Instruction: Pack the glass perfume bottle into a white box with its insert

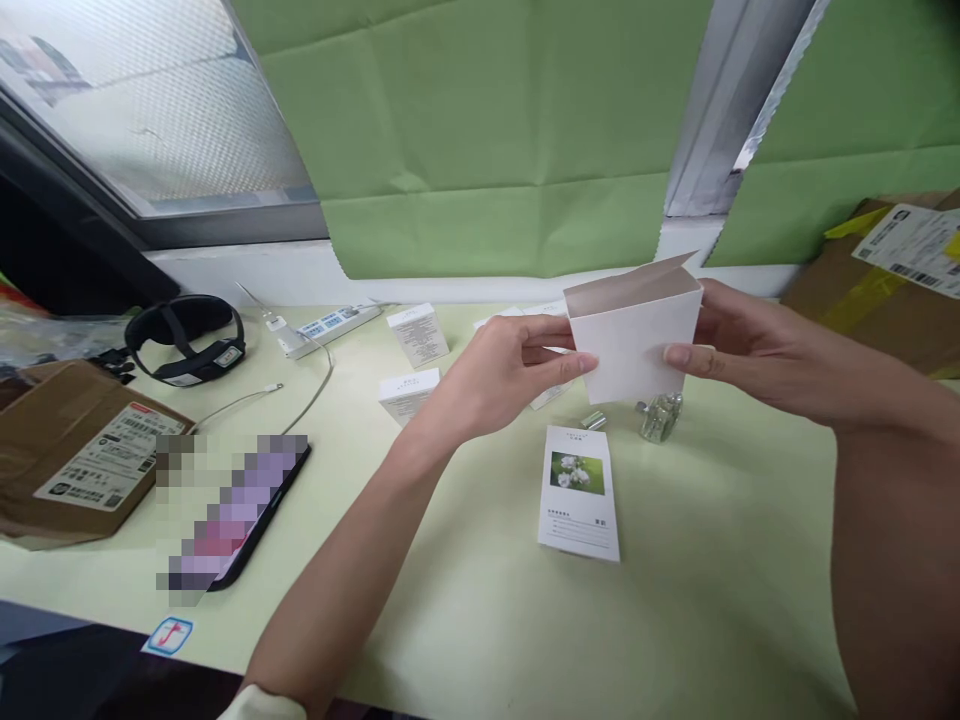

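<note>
Left hand (510, 370) and right hand (757, 350) pinch the open white carton (634, 340) by its sides above the glass bottle (660, 415). Risk: squeezing may crease the carton, or a slip drops it onto the bottle.

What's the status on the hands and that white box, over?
Left hand and right hand grip open white cardboard box by its sides, above the table. Small glass bottle and flower-printed leaflet lie below. Nothing between.

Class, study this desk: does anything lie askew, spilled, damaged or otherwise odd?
Nothing is spilled or visibly damaged. One oddity: a small glass bottle lies tipped on its side on the table, beside a small silver piece, below the white folded carton held between the left hand and right hand.
</note>
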A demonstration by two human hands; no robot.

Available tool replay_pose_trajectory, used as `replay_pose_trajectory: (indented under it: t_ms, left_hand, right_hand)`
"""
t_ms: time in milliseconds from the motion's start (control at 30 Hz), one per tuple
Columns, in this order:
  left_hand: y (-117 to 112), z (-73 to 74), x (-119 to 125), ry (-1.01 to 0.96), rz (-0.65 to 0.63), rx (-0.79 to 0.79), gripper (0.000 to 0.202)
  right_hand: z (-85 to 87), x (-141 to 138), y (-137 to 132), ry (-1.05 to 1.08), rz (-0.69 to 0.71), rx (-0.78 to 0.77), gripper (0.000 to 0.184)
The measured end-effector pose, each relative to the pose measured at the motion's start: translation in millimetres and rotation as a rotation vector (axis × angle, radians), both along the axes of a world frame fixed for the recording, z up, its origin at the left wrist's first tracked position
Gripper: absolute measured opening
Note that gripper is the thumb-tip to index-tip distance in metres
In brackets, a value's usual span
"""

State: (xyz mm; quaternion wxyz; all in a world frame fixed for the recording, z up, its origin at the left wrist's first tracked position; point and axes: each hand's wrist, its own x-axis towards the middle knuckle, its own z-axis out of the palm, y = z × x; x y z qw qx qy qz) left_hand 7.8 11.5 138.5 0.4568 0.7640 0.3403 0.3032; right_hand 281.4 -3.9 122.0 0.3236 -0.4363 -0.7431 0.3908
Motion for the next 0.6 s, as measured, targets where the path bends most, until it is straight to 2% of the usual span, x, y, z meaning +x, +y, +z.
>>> replay_pose_trajectory:
  t_ms: [233,600]
  left_hand:
    - [0.9,1.5,-1.0,0.001,0.066,-0.020,0.032]
    - [0.1,1.1,-0.9,0.013,0.085,-0.009,0.036]
  right_hand:
    - [-0.7,0.2,-4.1,0.026,-0.027,-0.011,0.055]
    - [1.8,-1.0,-1.7,0.042,-0.037,0.007,0.051]
